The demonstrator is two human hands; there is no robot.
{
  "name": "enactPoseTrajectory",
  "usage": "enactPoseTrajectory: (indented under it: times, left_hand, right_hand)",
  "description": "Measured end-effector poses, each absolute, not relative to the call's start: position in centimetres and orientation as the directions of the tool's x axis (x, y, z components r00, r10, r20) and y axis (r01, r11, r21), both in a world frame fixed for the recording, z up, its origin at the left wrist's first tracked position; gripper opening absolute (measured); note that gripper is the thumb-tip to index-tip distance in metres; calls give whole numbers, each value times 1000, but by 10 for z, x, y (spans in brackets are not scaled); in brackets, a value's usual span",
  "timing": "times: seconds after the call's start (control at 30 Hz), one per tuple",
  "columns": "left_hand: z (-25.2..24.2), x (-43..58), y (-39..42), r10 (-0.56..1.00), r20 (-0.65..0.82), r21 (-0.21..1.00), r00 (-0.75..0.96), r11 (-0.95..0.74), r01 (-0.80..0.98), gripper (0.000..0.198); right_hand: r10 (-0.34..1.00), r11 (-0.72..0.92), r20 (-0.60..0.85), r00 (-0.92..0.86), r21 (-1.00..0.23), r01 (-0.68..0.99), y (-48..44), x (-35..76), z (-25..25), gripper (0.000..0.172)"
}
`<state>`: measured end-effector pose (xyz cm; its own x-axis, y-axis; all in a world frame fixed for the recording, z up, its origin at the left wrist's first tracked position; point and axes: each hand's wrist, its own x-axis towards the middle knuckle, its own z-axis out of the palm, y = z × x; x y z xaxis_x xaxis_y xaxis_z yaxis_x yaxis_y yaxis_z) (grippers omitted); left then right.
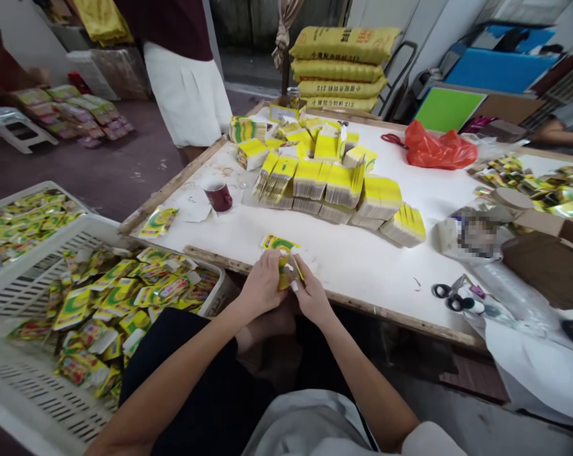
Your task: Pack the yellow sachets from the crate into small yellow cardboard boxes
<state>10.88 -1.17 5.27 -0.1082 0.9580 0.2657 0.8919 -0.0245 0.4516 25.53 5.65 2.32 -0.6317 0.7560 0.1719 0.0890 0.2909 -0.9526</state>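
Note:
At the near edge of the table, my left hand [263, 282] and my right hand [311, 292] come together, fingers closed around a small yellow printed card [283, 280]. A greyish piece shows between the fingertips; what it is I cannot make out. Just past my left fingers, a yellow and green printed packet [277, 243] lies by the table edge. Rows of stacked yellow cards [310, 180] stand farther back on the white tabletop [248, 225]. To my left, a white plastic crate [11, 354] holds many yellow and green packets [120, 294].
A maroon mug [218, 197] and another packet [158, 221] are on the table's left. On the right lie scissors [450, 296], a red plastic bag [438, 147] and clear plastic. Yellow sacks [343, 66] are piled behind. A person in white shorts [186, 95] stands at the far left corner.

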Motion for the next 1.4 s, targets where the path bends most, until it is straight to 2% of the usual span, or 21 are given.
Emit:
enactPoseTrajectory:
  times: [0.07, 0.13, 0.23, 0.3, 0.47, 0.57, 0.67, 0.8, 1.0, 1.17, 1.4]
  left_hand:
    - [57, 105, -16, 949, 287, 422, -127, -6, 907, 58]
    - [65, 100, -18, 953, 273, 458, -133, -7, 889, 51]
    - [74, 94, -21, 946, 307, 507, -104, -70, 859, 46]
    - [77, 91, -23, 940, 330, 506, -81, -104, 856, 45]
    - [78, 84, -29, 942, 322, 531, -93, -98, 842, 53]
    - [78, 82, -30, 940, 329, 512, -89, -98, 853, 50]
    - [76, 83, -30, 929, 357, 490, -100, -95, 867, 46]
    - [72, 85, -28, 925, 366, 487, -99, -99, 868, 46]
    - [72, 84, -29, 921, 372, 515, -117, -100, 851, 48]
    - [75, 88, -31, 939, 323, 563, -120, -89, 822, 48]
    - [68, 89, -33, 928, 356, 533, -108, -106, 839, 49]
  right_hand:
    - [784, 327, 202, -586, -938, 114, 59, 259, 20, 60]
    - [767, 429, 279, -577, -893, 138, 63, 262, 18, 60]
    - [641, 636, 422, -641, -760, 135, 68, 268, 15, 53]
    - [584, 696, 454, -673, -707, 126, 72, 271, 15, 46]
    - [483, 663, 368, -795, -746, 57, 89, 280, 32, 32]
    - [396, 611, 330, -857, -791, -23, 95, 282, 43, 26]
    - [457, 619, 352, -817, -785, 8, 90, 279, 39, 24]
    - [551, 647, 373, -746, -756, 100, 81, 271, 25, 30]
    - [530, 685, 389, -754, -721, 109, 81, 269, 25, 29]
    - [496, 691, 359, -791, -714, 109, 83, 274, 24, 26]
    - [482, 681, 339, -808, -726, 102, 80, 279, 22, 27]
